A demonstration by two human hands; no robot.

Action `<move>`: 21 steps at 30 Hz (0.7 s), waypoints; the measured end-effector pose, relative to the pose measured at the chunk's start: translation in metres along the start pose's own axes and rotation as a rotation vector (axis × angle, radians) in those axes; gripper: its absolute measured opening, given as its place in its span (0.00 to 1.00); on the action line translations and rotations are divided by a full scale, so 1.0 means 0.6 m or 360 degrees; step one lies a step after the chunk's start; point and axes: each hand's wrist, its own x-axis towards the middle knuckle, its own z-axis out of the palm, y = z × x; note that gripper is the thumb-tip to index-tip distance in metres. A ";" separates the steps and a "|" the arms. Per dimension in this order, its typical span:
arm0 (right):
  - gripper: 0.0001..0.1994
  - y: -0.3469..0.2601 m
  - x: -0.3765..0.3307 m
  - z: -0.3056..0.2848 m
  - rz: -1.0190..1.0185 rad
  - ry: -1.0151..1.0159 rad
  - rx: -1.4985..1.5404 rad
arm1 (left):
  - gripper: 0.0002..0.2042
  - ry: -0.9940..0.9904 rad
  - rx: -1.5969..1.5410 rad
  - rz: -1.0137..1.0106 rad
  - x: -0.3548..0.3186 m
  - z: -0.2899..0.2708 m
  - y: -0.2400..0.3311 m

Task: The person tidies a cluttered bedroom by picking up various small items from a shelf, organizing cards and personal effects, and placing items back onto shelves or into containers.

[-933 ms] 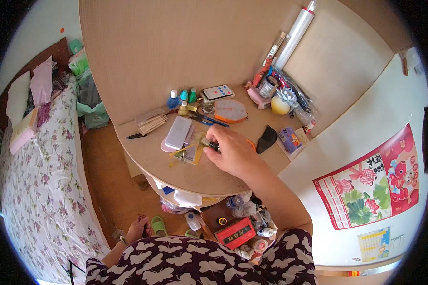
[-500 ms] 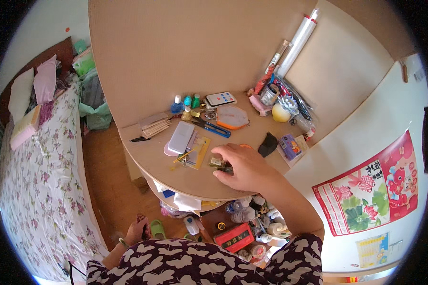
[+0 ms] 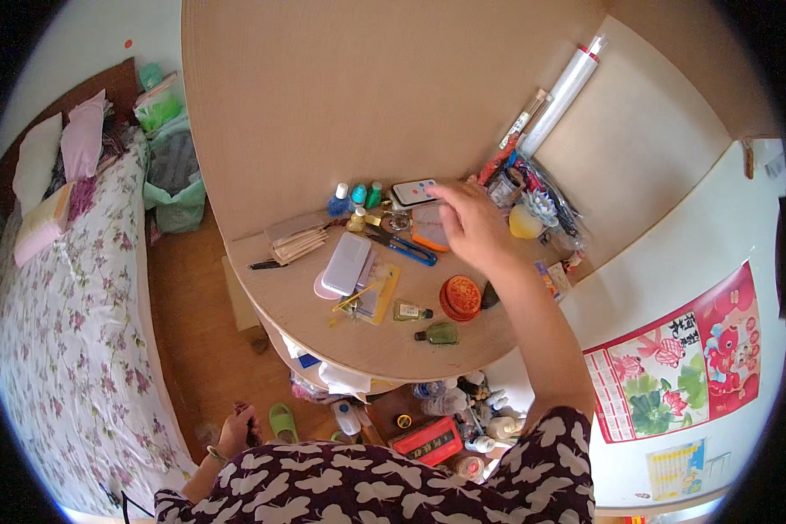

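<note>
Right hand (image 3: 476,229), upper centre of frame: fingers stretched out, loosely spread, nothing visible in them; underside hidden. Tips are over the right end of a flat rectangular phone with a light screen (image 3: 410,192); can't tell if touching. Phone lies screen up, presumably so it reads from above. Just in front, partly covered by the hand: flat translucent case with an orange rim (image 3: 424,225).

Left hand (image 3: 236,430), lower left: low beside the body, off the pale wood-look worktop (image 3: 358,348). Fingers curled, something dark at them; can't tell if gripped. Probably parked, since the reach looks one-handed.

Centre: small clear glass bottle with pale label (image 3: 407,311) and dark-capped green glass bottle (image 3: 442,334) lie on their sides, apart. Already down, so likely no topple risk; the green one could roll toward the front edge if bumped.
</note>
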 end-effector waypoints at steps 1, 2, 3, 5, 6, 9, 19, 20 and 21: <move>0.15 0.018 0.020 0.013 0.0012 -0.0079 -0.0005 | 0.14 0.0061 -0.0057 -0.0035 -0.011 0.010 0.010; 0.17 0.032 0.033 0.022 0.0032 -0.0162 -0.0018 | 0.15 0.0110 -0.0111 -0.0076 -0.016 0.017 0.016; 0.18 0.040 0.042 0.025 0.0054 -0.0245 -0.0034 | 0.15 0.0085 -0.0129 -0.0055 -0.016 0.020 0.021; 0.19 0.032 0.066 0.042 0.0081 -0.0482 -0.0058 | 0.15 0.0076 -0.0119 -0.0005 -0.019 0.019 0.023; 0.20 0.028 0.073 0.047 0.0097 -0.0600 -0.0074 | 0.15 0.0072 -0.0082 0.0025 -0.018 0.018 0.022; 0.21 0.011 0.068 0.035 0.0191 -0.0665 -0.0156 | 0.15 0.0037 -0.0068 0.0008 -0.003 0.000 0.004; 0.17 -0.001 0.063 0.031 0.0104 -0.0600 -0.0112 | 0.13 -0.0016 -0.0360 -0.0210 0.041 -0.039 -0.043; 0.16 0.006 0.061 0.044 0.0012 -0.0543 -0.0101 | 0.13 -0.0011 -0.0634 -0.0345 0.040 -0.033 -0.039; 0.16 0.010 0.059 0.051 -0.0081 -0.0485 -0.0090 | 0.12 0.0027 -0.0513 -0.0318 0.036 -0.026 -0.034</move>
